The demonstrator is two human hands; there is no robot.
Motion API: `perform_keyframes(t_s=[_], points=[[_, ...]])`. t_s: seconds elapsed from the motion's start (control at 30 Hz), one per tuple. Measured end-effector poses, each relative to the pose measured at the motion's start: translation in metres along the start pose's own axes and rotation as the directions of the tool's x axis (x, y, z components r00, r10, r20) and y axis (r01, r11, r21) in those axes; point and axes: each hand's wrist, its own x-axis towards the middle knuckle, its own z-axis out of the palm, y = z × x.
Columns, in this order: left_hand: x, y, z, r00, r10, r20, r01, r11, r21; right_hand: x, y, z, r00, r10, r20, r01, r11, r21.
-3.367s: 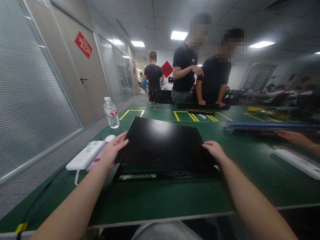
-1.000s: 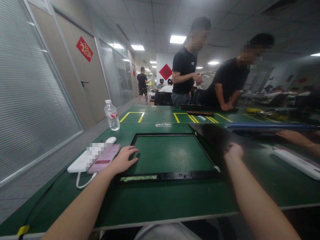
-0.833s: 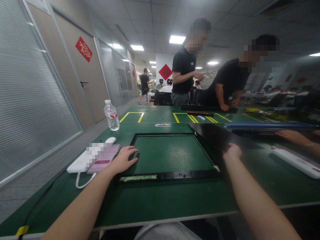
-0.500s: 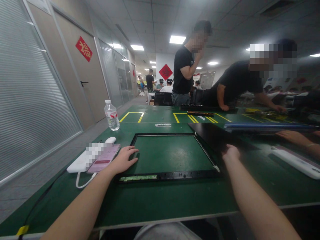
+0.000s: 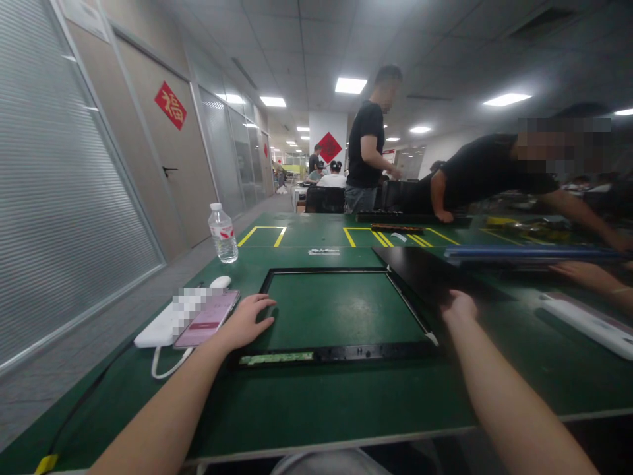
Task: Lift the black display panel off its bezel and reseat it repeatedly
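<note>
A thin black rectangular frame [image 5: 363, 351] lies flat on the green table, with a light green strip [image 5: 277, 358] along the left part of its near side. My left hand [image 5: 251, 320] rests over the frame's left side, fingers spread and reaching inside the opening. On the right, a flat, glossy black panel [image 5: 420, 267] tilts beside the frame, its far left corner near the frame's far right corner. My right hand [image 5: 461, 307] is closed at the panel's near edge; some of its fingers are hidden. A small white tab [image 5: 432, 338] sticks out at the frame's near right corner.
Left of the frame lie a phone [image 5: 208, 320], a white power bank [image 5: 165, 323] with a cable, and a water bottle [image 5: 223, 234]. A white device [image 5: 588, 323] and a co-worker's hand [image 5: 578, 270] are at right. A person [image 5: 494, 171] leans over the table's far side.
My hands, the frame and the panel keep their places. The view has tipped slightly upward. The leaning person has bent lower and reached farther right; the standing person has lowered an arm.
</note>
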Motion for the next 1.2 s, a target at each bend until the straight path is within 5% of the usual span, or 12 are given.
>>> perform_keyframes(t_s=[0.33, 0.57, 0.9, 1.07, 1.2], points=[[-0.001, 0.007, -0.004, 0.999, 0.013, -0.042, -0.017, 0.996, -0.089, -0.024, -0.014, 0.002, 0.986, 0.081, 0.146, -0.096, 0.991, 0.096], [-0.001, 0.008, -0.002, 0.999, 0.036, -0.04, -0.041, 0.989, -0.142, -0.049, -0.033, 0.004, 0.968, 0.03, 0.249, -0.077, 0.98, 0.181], [0.001, 0.015, -0.008, 0.983, -0.077, -0.164, 0.027, 0.956, -0.291, -0.08, -0.04, 0.003, 0.88, -0.048, 0.473, -0.031, 0.987, 0.159], [0.003, 0.02, -0.013, 0.949, -0.301, -0.098, 0.167, 0.739, -0.652, -0.065, -0.036, 0.003, 0.84, -0.001, 0.542, -0.033, 0.998, 0.053], [0.004, 0.025, -0.015, 0.946, -0.322, 0.021, 0.189, 0.5, -0.845, -0.057, -0.034, -0.001, 0.808, -0.005, 0.589, 0.001, 1.0, 0.007]])
